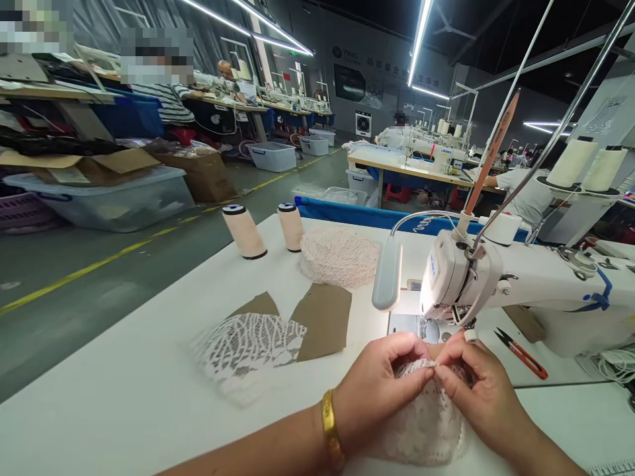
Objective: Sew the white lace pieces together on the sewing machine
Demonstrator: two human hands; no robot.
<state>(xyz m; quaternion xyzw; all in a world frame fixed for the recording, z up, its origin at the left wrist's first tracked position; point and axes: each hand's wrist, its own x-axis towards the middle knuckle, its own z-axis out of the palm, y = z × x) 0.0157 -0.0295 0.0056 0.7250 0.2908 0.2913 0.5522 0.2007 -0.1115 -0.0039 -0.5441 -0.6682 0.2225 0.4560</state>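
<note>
Spanning a factory hall, white table (124,396) bears 2 spools (244,231).

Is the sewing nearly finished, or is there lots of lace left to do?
Hard to say how near the end it is. Looks done or set aside: a flat lace piece lying on brown card. In hand: both the left hand and right hand pinch a white lace edge just before the needle, not yet under it. Possibly left: a lace pile by two spools.
</note>
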